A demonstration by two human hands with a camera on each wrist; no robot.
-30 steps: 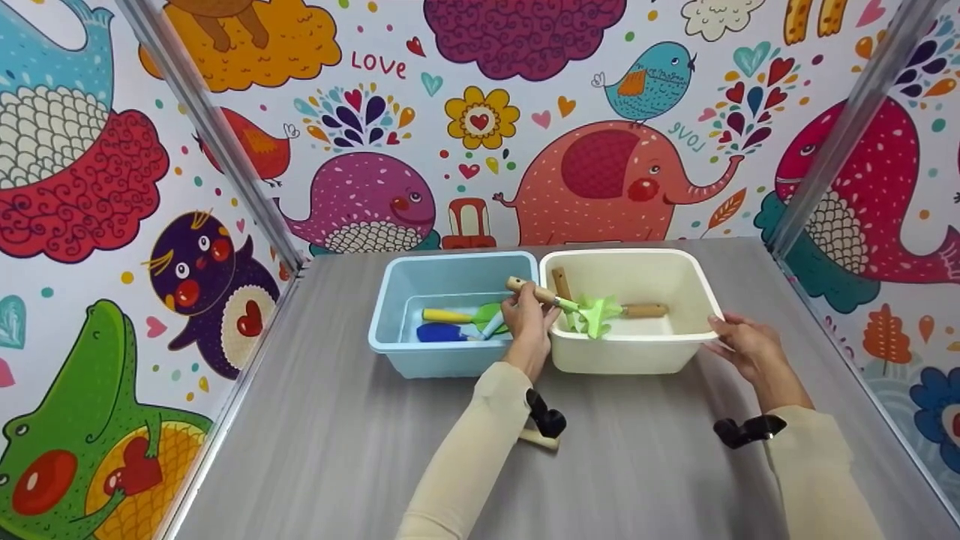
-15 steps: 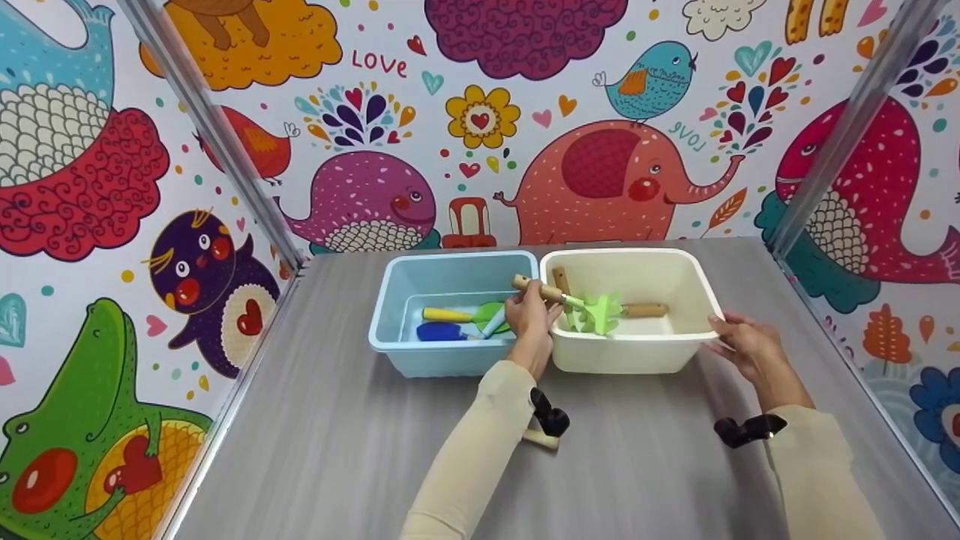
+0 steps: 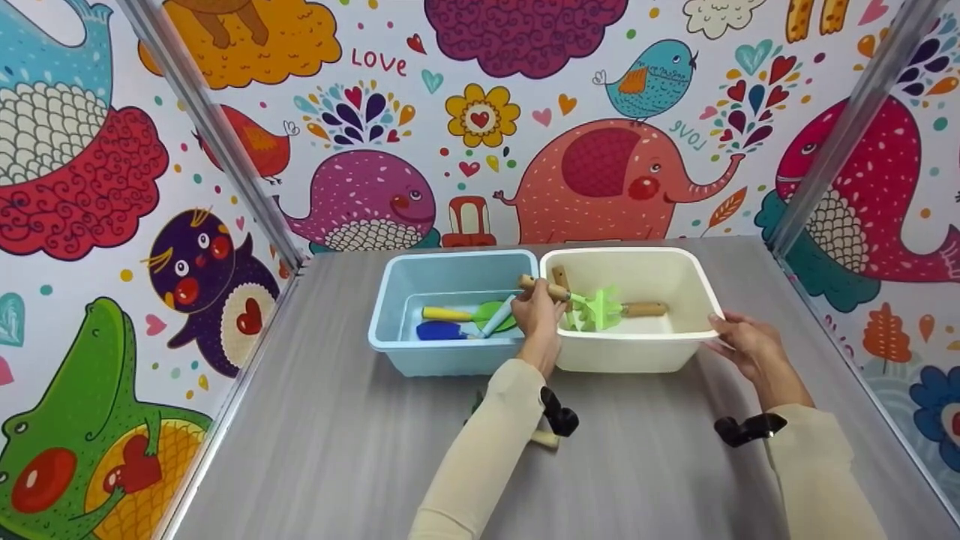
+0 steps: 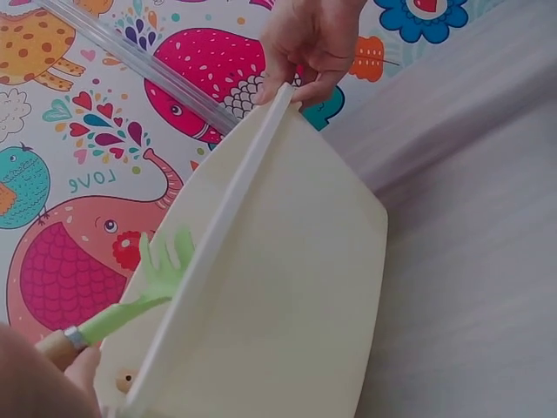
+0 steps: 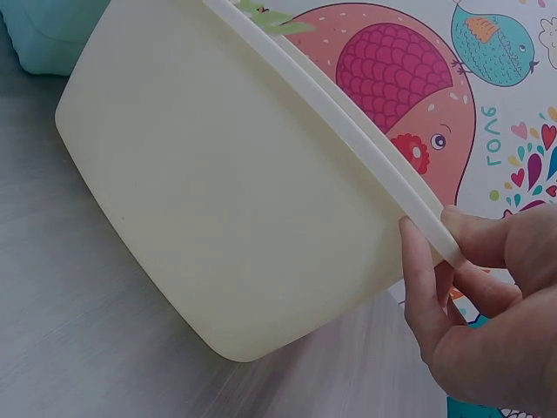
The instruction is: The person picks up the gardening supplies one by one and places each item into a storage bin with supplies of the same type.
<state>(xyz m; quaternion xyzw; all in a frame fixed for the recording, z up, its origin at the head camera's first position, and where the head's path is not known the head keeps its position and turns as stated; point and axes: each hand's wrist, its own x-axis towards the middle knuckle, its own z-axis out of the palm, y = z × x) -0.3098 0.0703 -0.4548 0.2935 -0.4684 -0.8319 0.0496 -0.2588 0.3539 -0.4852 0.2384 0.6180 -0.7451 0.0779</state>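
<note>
My left hand [image 3: 538, 319] grips the wooden handle of a small garden rake over the near left rim of the cream tub. Its light green tines [image 4: 163, 270] stick up above that tub's rim in the left wrist view. At the right, my right hand [image 3: 752, 349] pinches the corner of the cream tub's rim [image 5: 374, 170] between thumb and fingers. Inside the tub lie a tool with a wooden handle [image 3: 645, 309] pointing right and another wooden handle [image 3: 561, 277] leaning at the back left. The heads of these two are partly hidden by the rake.
A light blue tub [image 3: 450, 361] stands against the cream one's left. In it are a yellow-handled tool [image 3: 448, 315], a blue scoop-like head [image 3: 441, 330] and a light blue handle [image 3: 498, 316]. A pale handle [image 3: 546, 439] shows on the table from under my left forearm.
My left hand has shifted slightly right with the rake, deeper over the cream tub. More of the light blue handle now shows. My right hand stays on the rim.
</note>
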